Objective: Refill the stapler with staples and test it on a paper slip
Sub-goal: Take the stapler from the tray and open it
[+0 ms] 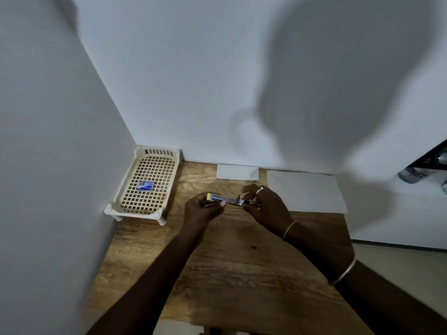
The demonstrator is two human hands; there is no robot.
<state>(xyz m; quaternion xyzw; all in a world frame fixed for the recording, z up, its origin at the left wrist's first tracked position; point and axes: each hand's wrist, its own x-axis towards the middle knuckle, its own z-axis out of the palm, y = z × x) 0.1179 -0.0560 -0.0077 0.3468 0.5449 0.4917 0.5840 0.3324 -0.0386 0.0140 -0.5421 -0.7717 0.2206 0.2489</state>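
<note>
A small metal stapler (229,199) with a yellow end is held above the wooden table (232,262), swung open into a long line. My left hand (202,210) grips its yellow left end. My right hand (266,206), with a ring on one finger, pinches its shiny right end. A blue staple box (145,185) lies in the cream plastic basket (116,209) at the left. A small white paper slip (237,172) lies against the back wall, and a larger white sheet (307,192) lies to its right. No loose staples can be made out.
White walls close in at the left and back. The table ends at the right near the large sheet, with pale floor beyond. A dark shelf with clear bottles (422,171) sits at the far right.
</note>
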